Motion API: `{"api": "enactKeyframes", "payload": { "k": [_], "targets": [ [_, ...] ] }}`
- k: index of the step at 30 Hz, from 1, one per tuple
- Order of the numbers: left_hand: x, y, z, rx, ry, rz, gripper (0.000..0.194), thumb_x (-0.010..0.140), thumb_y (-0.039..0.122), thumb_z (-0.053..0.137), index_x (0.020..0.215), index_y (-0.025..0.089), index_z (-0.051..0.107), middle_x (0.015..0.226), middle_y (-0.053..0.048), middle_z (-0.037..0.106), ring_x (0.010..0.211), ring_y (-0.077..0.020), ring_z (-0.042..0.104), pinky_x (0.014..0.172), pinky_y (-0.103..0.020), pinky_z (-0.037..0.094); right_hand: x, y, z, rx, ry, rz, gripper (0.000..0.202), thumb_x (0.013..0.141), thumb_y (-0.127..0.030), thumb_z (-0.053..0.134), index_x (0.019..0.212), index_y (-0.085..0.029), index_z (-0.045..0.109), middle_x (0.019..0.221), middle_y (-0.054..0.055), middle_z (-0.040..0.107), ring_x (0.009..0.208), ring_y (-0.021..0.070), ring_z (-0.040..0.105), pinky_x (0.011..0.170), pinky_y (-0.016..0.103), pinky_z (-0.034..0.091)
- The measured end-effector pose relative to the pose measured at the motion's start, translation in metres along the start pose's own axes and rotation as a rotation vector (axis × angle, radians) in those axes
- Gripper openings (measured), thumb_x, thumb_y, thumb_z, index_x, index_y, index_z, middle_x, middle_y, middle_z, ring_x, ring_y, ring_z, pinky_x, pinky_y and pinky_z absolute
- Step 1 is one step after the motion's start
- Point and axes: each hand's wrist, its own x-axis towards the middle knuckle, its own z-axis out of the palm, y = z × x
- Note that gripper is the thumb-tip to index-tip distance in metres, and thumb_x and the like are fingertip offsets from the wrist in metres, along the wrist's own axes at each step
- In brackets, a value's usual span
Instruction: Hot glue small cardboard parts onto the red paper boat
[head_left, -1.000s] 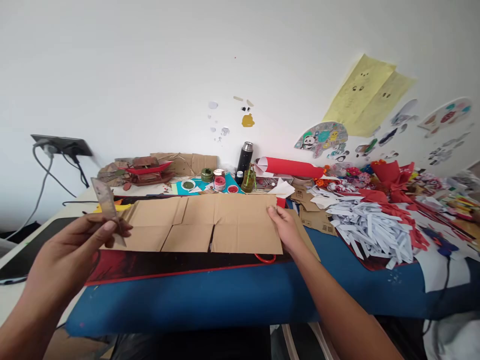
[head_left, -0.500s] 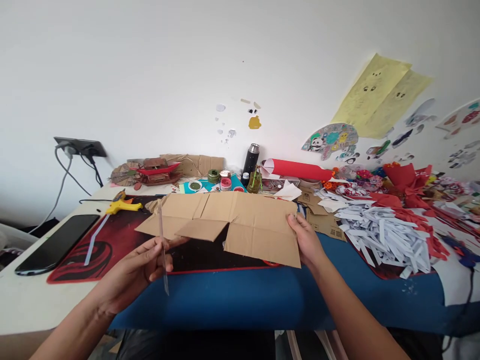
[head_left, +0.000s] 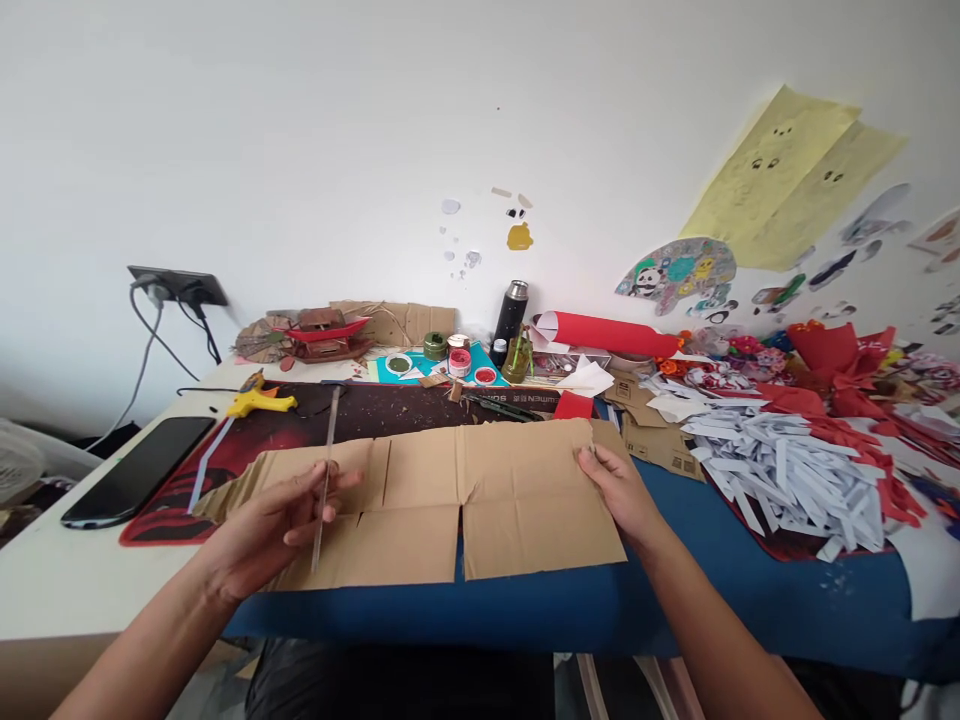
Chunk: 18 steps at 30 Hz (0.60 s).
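A flattened piece of brown cardboard (head_left: 517,490) with creases and slits lies in front of me, reaching over the near edge of the dark mat. My right hand (head_left: 615,490) grips its right edge, thumb on top and the other fingers hidden beneath. Between the thumb and fingers of my left hand (head_left: 300,510) is a thin clear ruler (head_left: 331,430), held nearly upright over the cardboard's left part. Some of the left fingers stretch out over the cardboard.
A yellow glue gun (head_left: 259,400) and a black phone (head_left: 142,470) lie at left. Paint jars (head_left: 459,362), a black thermos (head_left: 511,312) and a red paper roll (head_left: 611,333) stand along the wall. White paper strips (head_left: 787,470) are heaped at right.
The cardboard has come down and nearer to me, its front flaps now lying flatter. More of the mat behind it shows, with small tools and scraps. Both hands keep their holds.
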Motion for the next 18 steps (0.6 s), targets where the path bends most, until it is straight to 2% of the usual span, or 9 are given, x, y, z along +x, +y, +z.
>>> {"api": "enactKeyframes", "payload": {
  "k": [4, 7, 10, 13, 15, 18],
  "targets": [
    [-0.012, -0.018, -0.005, 0.180, -0.179, -0.037, 0.034, 0.078, 0.040, 0.096, 0.085, 0.014, 0.075, 0.100, -0.017, 0.080, 0.056, -0.0116, 0.060, 0.035, -0.015, 0.035, 0.002, -0.002, -0.001, 0.060, 0.080, 0.009, 0.063, 0.063, -0.075, 0.095, 0.099, -0.024, 0.084, 0.101, 0.009, 0.086, 0.103, 0.0367, 0.080, 0.077, 0.040, 0.063],
    [-0.021, -0.027, -0.012, 0.279, -0.191, -0.067, 0.038, 0.080, 0.047, 0.094, 0.086, 0.013, 0.077, 0.097, -0.016, 0.079, 0.055, -0.0103, 0.058, 0.039, -0.016, 0.038, 0.004, -0.003, -0.005, 0.084, 0.126, 0.004, 0.065, 0.060, -0.076, 0.096, 0.099, -0.025, 0.084, 0.098, 0.010, 0.087, 0.104, 0.0389, 0.081, 0.080, 0.044, 0.065],
    [-0.024, -0.030, -0.023, 0.311, -0.137, -0.051, 0.038, 0.080, 0.047, 0.094, 0.087, 0.013, 0.078, 0.093, -0.012, 0.076, 0.059, -0.0115, 0.061, 0.039, -0.015, 0.038, 0.005, -0.003, -0.009, 0.106, 0.163, 0.006, 0.066, 0.056, -0.076, 0.097, 0.098, -0.026, 0.084, 0.097, 0.009, 0.087, 0.105, 0.0402, 0.081, 0.081, 0.046, 0.067],
    [-0.022, -0.031, -0.031, 0.235, -0.072, -0.028, 0.036, 0.079, 0.044, 0.095, 0.084, 0.015, 0.075, 0.078, -0.004, 0.067, 0.059, -0.0117, 0.062, 0.040, -0.015, 0.039, 0.004, -0.001, -0.012, 0.131, 0.184, 0.016, 0.065, 0.054, -0.073, 0.099, 0.096, -0.027, 0.084, 0.098, 0.009, 0.087, 0.106, 0.0411, 0.081, 0.082, 0.048, 0.067],
    [-0.019, -0.029, -0.031, 0.140, -0.005, -0.014, 0.032, 0.076, 0.036, 0.097, 0.085, 0.015, 0.074, 0.074, -0.001, 0.061, 0.061, -0.0132, 0.065, 0.039, -0.015, 0.039, 0.003, 0.000, -0.012, 0.141, 0.183, 0.020, 0.063, 0.054, -0.072, 0.099, 0.096, -0.027, 0.083, 0.099, 0.009, 0.087, 0.107, 0.0420, 0.080, 0.083, 0.049, 0.067],
    [-0.015, -0.026, -0.022, 0.018, 0.140, 0.040, 0.028, 0.070, 0.020, 0.096, 0.087, 0.014, 0.074, 0.078, 0.000, 0.062, 0.062, -0.0141, 0.068, 0.034, -0.015, 0.034, 0.002, 0.002, -0.010, 0.146, 0.171, 0.033, 0.064, 0.054, -0.072, 0.099, 0.097, -0.027, 0.083, 0.100, 0.010, 0.087, 0.108, 0.0431, 0.080, 0.084, 0.051, 0.067]
  ]
}}
